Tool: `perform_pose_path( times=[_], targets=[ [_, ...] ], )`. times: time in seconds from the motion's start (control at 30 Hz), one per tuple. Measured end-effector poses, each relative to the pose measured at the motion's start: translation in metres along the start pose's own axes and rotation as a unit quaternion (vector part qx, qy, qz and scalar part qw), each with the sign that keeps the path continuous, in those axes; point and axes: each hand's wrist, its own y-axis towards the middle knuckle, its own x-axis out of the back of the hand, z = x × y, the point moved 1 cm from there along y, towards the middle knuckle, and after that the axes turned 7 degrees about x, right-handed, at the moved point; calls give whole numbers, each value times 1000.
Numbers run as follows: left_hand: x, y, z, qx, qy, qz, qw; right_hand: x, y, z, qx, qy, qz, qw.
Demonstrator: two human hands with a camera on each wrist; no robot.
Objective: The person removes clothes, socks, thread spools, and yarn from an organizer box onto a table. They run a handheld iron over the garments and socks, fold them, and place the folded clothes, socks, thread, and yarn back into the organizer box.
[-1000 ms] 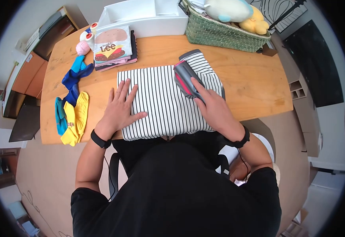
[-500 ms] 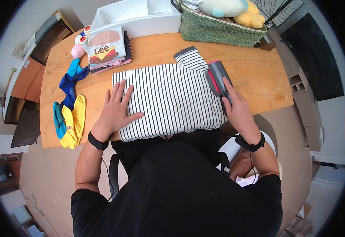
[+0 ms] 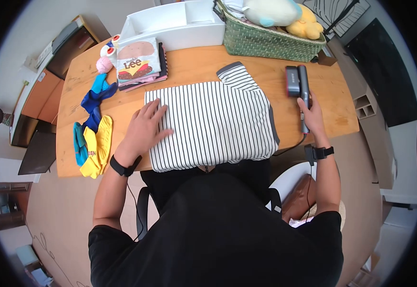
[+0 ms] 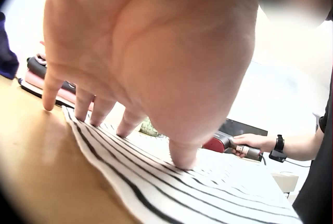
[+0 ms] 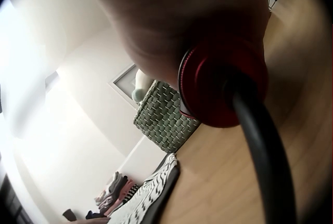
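A black-and-white striped shirt (image 3: 213,124) with dark grey trim lies folded at the front of the table, one short sleeve pointing away. My left hand (image 3: 144,131) rests on its left part; in the left wrist view the straight fingertips touch the cloth near its edge. To the right of the shirt, my right hand (image 3: 314,117) grips a dark grey handheld garment steamer (image 3: 293,82) by its handle. In the right wrist view, the red handle end (image 5: 208,99) shows with a thick black cord (image 5: 263,146) coming out of it.
Folded clothes (image 3: 136,62) are stacked behind the shirt, near a white bin (image 3: 170,36). A green woven basket (image 3: 270,45) with plush toys stands at the back right. Yellow socks (image 3: 96,148) and blue ones (image 3: 98,95) lie along the left side of the wooden table (image 3: 332,119).
My right hand has carried the steamer off the shirt to the right, over the bare tabletop, and turned it so its head points left. The left hand remains on the shirt's left part.
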Motion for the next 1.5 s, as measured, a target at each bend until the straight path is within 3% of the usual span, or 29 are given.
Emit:
perform_pose_path(
  times=[0.1, 0.13, 0.27, 0.37, 0.43, 0.5, 0.57, 0.7, 0.77, 0.8, 0.83, 0.9, 1.03, 1.1, 1.17, 1.2, 1.23, 1.3, 1.37, 1.4, 1.47, 1.5],
  targets=[
    [-1, 25, 27, 16, -15, -79, 997, 5, 11, -11, -4, -98, 5, 995],
    [1, 30, 31, 3, -13, -138, 990, 6, 10, -5, -50, -82, 16, 995],
    [2, 48, 43, 54, -51, -90, 993, 0, 8, -11, 22, -134, -10, 991],
    [5, 58, 52, 18, -88, -90, 992, -10, -1, 35, 25, -248, -52, 967],
    [5, 63, 54, 10, -99, -98, 990, -25, -10, 101, 255, -264, -117, 923],
    [9, 70, 53, 0, -108, -102, 989, -57, 2, 98, 239, -159, -12, 958],
    [20, 80, 48, 88, -108, 20, 990, -90, 26, 119, 43, -127, 141, 981],
    [16, 80, 53, 89, -132, -29, 987, -123, 58, 122, 108, -172, 155, 967],
    [18, 72, 49, 106, -148, -101, 978, -126, 72, 118, 50, -136, 277, 950],
    [21, 69, 49, 60, -157, -150, 974, -123, 69, 126, 62, -98, 251, 961],
    [23, 68, 49, 64, -159, -146, 974, -120, 70, 133, 61, -99, 256, 960],
    [40, 67, 43, 80, -148, -215, 962, -115, 75, 145, 71, -49, 176, 981],
    [62, 84, 41, 75, -93, -287, 950, -122, 107, 144, 160, -90, 100, 978],
    [67, 92, 37, 67, -62, -294, 952, -126, 113, 148, 151, -90, 124, 977],
    [68, 97, 27, 43, -37, -356, 933, -131, 109, 150, 179, -164, 95, 965],
    [66, 92, 24, 30, -21, -355, 934, -129, 95, 152, 251, -218, 60, 941],
    [63, 82, 18, 30, -22, -355, 934, -125, 79, 152, 251, -219, 61, 941],
    [61, 47, -10, -31, -14, -280, 959, -115, 36, 165, 316, -195, 62, 926],
    [28, 8, -29, -48, -61, -143, 987, -118, -14, 152, 301, -112, 161, 933],
    [16, -12, -39, -51, -61, -143, 987, -116, -39, 148, 299, -114, 159, 934],
    [-4, -42, -52, -29, -50, -17, 998, -115, -80, 142, 294, -186, 224, 910],
    [-11, -48, -49, -31, -51, -16, 998, -112, -86, 135, 293, -187, 224, 911]
  ],
)
